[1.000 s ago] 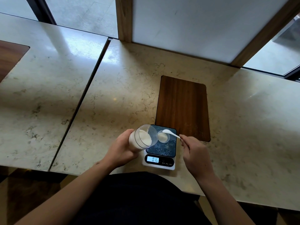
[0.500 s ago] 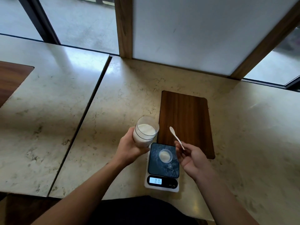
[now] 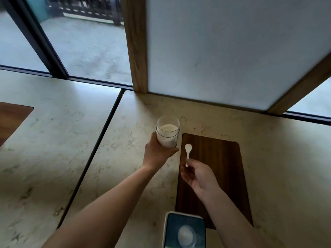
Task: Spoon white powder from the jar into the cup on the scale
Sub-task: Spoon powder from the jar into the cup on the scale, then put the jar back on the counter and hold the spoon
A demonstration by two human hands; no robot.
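My left hand (image 3: 157, 153) grips a clear jar (image 3: 167, 134) holding white powder, upright, over the marble counter far from me. My right hand (image 3: 196, 173) pinches the handle of a small white spoon (image 3: 188, 152), bowl pointing away, over the wooden board. The spoon's bowl looks empty. At the bottom edge lies the scale (image 3: 185, 230) with a dark top, and on it a small clear cup (image 3: 186, 236) with white powder inside. Both hands are well beyond the scale. The scale's display is out of frame.
A dark wooden board (image 3: 220, 176) is set into the marble counter (image 3: 71, 140) behind the scale. A dark seam (image 3: 100, 140) splits the counter. A wooden post (image 3: 136, 43) and white panel rise at the back, with windows on both sides.
Both hands have moved away from the scale toward the back of the counter, carrying the jar and spoon. The jar has come upright. The view has tilted up, so the scale sits at the bottom edge.
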